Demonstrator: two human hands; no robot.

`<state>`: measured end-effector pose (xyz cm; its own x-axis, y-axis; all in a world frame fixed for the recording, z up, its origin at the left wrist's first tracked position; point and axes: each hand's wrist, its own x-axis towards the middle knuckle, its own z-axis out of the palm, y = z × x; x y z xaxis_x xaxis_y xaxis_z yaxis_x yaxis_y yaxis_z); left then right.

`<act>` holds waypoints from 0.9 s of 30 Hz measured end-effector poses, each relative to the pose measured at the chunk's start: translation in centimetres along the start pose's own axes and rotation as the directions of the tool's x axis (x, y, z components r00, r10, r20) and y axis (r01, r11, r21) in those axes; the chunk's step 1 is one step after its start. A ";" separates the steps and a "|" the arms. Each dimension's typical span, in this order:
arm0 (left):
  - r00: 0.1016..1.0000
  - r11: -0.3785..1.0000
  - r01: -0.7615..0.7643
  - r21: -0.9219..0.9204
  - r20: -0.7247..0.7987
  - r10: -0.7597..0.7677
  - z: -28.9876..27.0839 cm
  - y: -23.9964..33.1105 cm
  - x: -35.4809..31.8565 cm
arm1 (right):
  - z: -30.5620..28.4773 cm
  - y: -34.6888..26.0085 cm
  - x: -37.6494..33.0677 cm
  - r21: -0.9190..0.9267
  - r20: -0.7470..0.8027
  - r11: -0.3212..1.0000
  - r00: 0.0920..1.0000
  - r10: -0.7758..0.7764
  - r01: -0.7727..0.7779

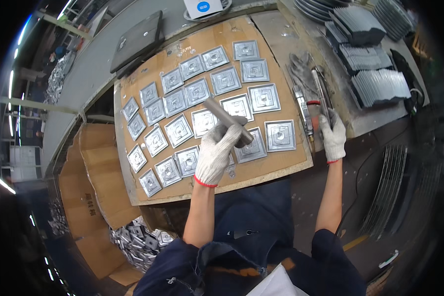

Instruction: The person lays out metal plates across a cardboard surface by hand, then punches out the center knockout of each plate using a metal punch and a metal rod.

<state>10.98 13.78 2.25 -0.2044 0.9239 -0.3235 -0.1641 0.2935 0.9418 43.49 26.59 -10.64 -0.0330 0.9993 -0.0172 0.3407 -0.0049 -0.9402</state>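
Observation:
My left hand (214,157), in a white knit glove with a red cuff, is closed round a smooth grey metal bar (218,110), held slantwise above the plates. Beneath it, rows of square silver metal plates (225,80) with stepped square relief lie on a cardboard sheet (182,49). My right hand (333,138), gloved alike, is at the board's right side. Its fingers are wrapped round the lower end of a long, shiny, rod-like tool (322,89) whose exact kind I cannot make out. Beside that lies a slim metal tool (303,112).
Stacks of thin metal pieces (380,86) stand on the right bench. A crumpled grey glove (301,69) lies near the rod. A dark flat panel (137,40) rests at the far left. Below left, an open carton (91,197) stands by a heap of metal parts (140,242).

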 end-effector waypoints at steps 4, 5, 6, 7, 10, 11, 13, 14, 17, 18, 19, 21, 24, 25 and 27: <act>0.990 0.995 -0.046 -0.088 -0.134 0.034 0.4 -1.2 -0.7 | 0.5 0.2 0.1 -0.042 -0.024 0.998 0.999 -0.045 0.044; 0.989 0.994 -0.069 -0.088 -0.137 0.056 0.6 -1.8 -0.4 | 0.6 -0.1 0.1 -0.026 -0.034 0.998 0.998 -0.059 0.058; 0.987 0.992 -0.092 -0.089 -0.140 0.079 0.8 -2.4 0.1 | 0.7 -0.5 0.1 -0.051 -0.051 0.993 0.993 -0.106 0.103; 0.986 0.994 -0.108 -0.032 -0.135 0.103 0.9 -2.4 0.4 | 1.1 -0.3 0.3 -0.070 -0.055 0.992 0.992 -0.113 0.109; 0.995 0.997 -0.074 0.011 -0.071 0.074 2.6 -3.2 1.8 | 0.8 -0.2 0.4 -0.183 -0.083 0.975 0.987 -0.140 0.123; 0.996 0.998 -0.066 0.013 -0.061 0.066 3.3 -3.5 2.4 | 0.8 -0.2 0.4 -0.171 -0.081 0.978 0.987 -0.139 0.123; 0.994 0.993 -0.105 0.057 0.017 0.104 4.7 -3.7 3.2 | 0.8 0.1 0.5 -0.156 -0.090 0.979 0.985 -0.145 0.130; 0.995 0.994 -0.096 0.058 0.030 0.095 5.3 -3.3 3.3 | 0.7 0.2 0.5 -0.160 -0.100 0.980 0.986 -0.134 0.117; 0.985 0.875 -0.155 0.459 0.142 0.100 5.9 -3.5 4.1 | 0.6 -0.6 0.3 -0.176 -0.079 0.977 0.988 -0.135 0.120; 0.983 0.875 -0.157 0.458 0.156 0.095 5.9 -3.7 4.3 | 0.7 -0.8 0.3 -0.156 -0.086 0.979 0.985 -0.147 0.132; 0.983 0.865 -0.145 0.480 0.169 0.071 6.2 -3.6 4.5 | 0.8 -0.8 0.2 -0.172 -0.079 0.979 0.989 -0.122 0.107; 0.983 0.800 -0.139 0.583 0.176 0.042 6.9 -3.0 4.4 | 1.0 -0.6 0.0 -0.179 -0.081 0.982 0.994 -0.080 0.064; 0.981 0.747 -0.143 0.650 0.194 0.018 7.4 -2.0 4.5 | 0.8 -1.0 -0.5 -0.206 -0.094 0.977 0.993 -0.075 0.054; 0.982 0.748 -0.156 0.645 0.183 0.047 7.5 -2.3 4.7 | 0.8 -1.1 -0.5 -0.229 -0.096 0.971 0.991 -0.089 0.065; 0.981 0.764 -0.174 0.621 0.177 0.080 7.5 -3.3 4.8 | 0.8 -1.5 -0.5 -0.247 -0.102 0.966 0.990 -0.099 0.071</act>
<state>17.76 19.06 -1.68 -0.0431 0.9733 -0.2256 0.5092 0.2157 0.8332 42.22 26.08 -9.53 0.0295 0.9934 0.1107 0.5590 0.0754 -0.8257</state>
